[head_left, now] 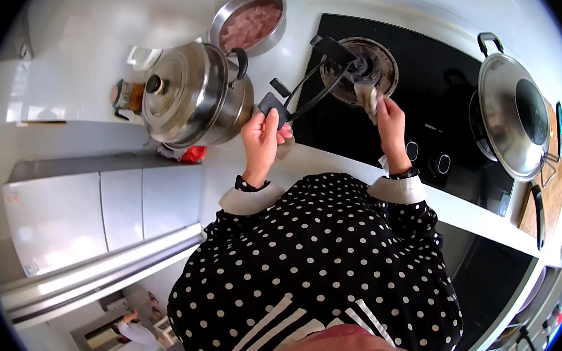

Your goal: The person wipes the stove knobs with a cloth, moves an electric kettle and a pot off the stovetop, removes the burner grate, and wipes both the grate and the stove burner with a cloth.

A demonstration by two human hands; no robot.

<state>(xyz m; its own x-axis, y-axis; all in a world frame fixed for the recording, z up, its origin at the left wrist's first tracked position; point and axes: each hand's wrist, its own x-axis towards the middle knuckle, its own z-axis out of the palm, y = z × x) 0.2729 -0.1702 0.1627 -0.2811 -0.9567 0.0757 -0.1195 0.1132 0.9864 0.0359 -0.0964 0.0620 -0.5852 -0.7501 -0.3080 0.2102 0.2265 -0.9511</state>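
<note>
My left hand (267,138) is closed on one end of a black pan support (319,96), lifted and tilted over the left edge of the hob (427,75). The support's far end reaches over the uncovered left burner (367,69), whose ring looks stained. Pinched in my right hand (391,128) is a crumpled, greyish-brown cloth (367,102), close to the front of that burner. Whether the cloth touches the support or the burner I cannot tell.
Left of the hob stands a large lidded steel pot (188,95). Behind it is a metal bowl (266,32) of pinkish meat. A lidded wok (513,114) sits on the right burner, beside a wooden board (535,202). Another person (138,330) is far off at lower left.
</note>
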